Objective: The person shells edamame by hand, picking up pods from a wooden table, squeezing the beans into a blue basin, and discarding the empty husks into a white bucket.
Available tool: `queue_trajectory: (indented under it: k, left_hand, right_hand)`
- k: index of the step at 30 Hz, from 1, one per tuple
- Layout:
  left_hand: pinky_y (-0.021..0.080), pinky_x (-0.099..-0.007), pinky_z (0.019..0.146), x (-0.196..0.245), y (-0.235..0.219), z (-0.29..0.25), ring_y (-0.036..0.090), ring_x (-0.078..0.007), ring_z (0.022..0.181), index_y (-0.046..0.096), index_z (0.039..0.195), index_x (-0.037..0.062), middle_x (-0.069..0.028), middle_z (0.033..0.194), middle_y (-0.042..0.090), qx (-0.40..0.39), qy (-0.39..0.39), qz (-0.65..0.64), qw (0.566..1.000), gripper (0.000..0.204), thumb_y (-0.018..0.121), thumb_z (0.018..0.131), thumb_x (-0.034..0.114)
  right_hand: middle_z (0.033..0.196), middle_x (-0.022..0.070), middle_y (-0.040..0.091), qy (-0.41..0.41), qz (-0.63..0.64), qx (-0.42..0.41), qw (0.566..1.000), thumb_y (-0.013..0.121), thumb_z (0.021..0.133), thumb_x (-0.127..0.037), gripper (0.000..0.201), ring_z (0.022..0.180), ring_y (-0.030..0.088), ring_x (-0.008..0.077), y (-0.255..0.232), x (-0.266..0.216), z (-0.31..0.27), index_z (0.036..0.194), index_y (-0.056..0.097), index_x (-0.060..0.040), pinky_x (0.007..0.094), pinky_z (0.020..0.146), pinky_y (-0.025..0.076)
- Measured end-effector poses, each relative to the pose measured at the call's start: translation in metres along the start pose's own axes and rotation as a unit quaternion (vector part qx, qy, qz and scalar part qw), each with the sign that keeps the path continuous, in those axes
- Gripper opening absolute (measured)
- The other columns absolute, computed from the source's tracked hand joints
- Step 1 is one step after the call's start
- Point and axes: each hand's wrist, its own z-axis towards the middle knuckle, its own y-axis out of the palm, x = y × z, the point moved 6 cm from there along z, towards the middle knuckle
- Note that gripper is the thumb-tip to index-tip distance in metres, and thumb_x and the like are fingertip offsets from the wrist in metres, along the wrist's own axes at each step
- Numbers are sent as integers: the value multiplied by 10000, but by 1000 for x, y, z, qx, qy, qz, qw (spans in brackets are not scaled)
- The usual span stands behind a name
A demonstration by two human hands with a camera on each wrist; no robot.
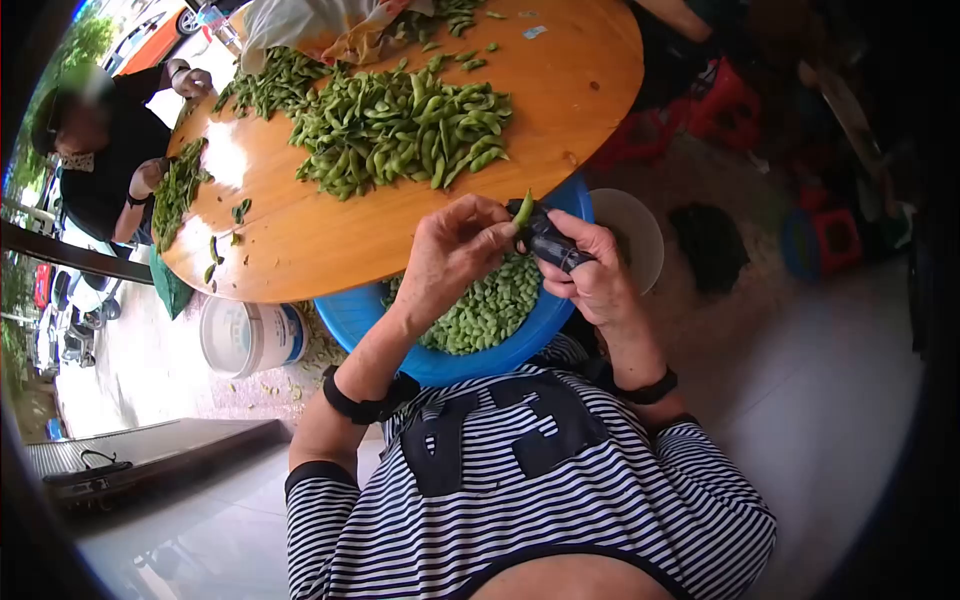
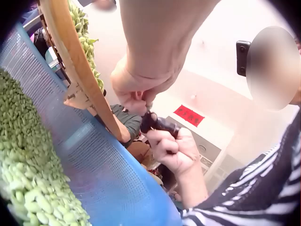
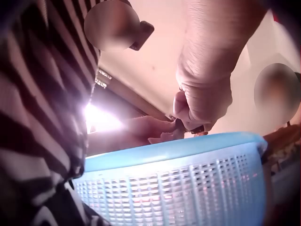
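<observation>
My left hand point(image 1: 452, 250) pinches a green soybean pod point(image 1: 525, 207) between thumb and fingertips, and the pod's tip points up. Right beside it is a black hand-sized tool point(image 1: 548, 242), gripped in the curled fingers of my right hand point(image 1: 603, 272). In the left wrist view, the tool point(image 2: 161, 125) meets the left fingertips; the pod is hidden there. Both hands are above a blue mesh basket point(image 1: 430, 374) of shelled green beans point(image 1: 475, 325). The basket's side point(image 3: 174, 188) fills the lower right wrist view.
A big heap of pods point(image 1: 405, 130) lies on the round wooden table point(image 1: 560, 110) ahead, whose edge overhangs the basket. White buckets point(image 1: 240, 340) point(image 1: 640, 235) stand left and right of the basket. Across the table, another person's hand point(image 1: 150, 178) is at a smaller pod pile point(image 1: 178, 195).
</observation>
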Motion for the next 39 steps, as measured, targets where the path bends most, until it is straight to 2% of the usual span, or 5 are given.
queue_trajectory:
  k: [15, 21, 28, 33, 39]
  left_hand:
    - [418, -198, 535, -6, -7, -35, 525, -58, 620, 554, 993, 12, -33, 784, 625, 73, 233, 148, 958, 136, 637, 886, 7]
    - [306, -207, 366, -39, 5, -31, 548, -133, 483, 503, 1143, 59, -122, 852, 650, -142, -56, -436, 887, 319, 673, 875, 98]
    - [441, -238, 534, -33, -5, -30, 570, -101, 618, 549, 1100, 22, -79, 795, 626, 10, -3, 20, 1000, 278, 681, 885, 137]
    - [471, -297, 597, 7, 6, -40, 598, -134, 648, 572, 1061, -32, -134, 762, 642, 48, 194, 390, 899, 197, 619, 896, 64]
    - [473, -278, 628, -8, -1, -37, 564, -143, 643, 506, 1218, -52, -102, 776, 641, -69, -10, 148, 987, 307, 475, 971, 128]
  right_hand:
    - [779, 20, 522, -22, 118, -81, 989, 445, 812, -15, 302, 570, 366, 54, 3, 18, -5, 1056, 608, 56, 156, 460, 294]
    - [800, 26, 527, 134, 198, -101, 966, 504, 795, -59, 298, 566, 353, 52, 13, 25, -9, 1053, 650, -19, 150, 446, 262]
    - [811, 48, 546, -63, -282, -28, 957, 489, 735, 102, 340, 655, 473, 115, 28, 3, -8, 1038, 624, 28, 236, 577, 378]
    - [843, 116, 543, -133, -420, 0, 898, 512, 688, 143, 390, 714, 525, 180, 22, 2, -11, 1062, 593, 72, 268, 603, 415]
    - [842, 138, 545, -127, -421, 13, 898, 544, 686, 133, 362, 716, 557, 242, 22, 4, -15, 1039, 594, 73, 299, 617, 437]
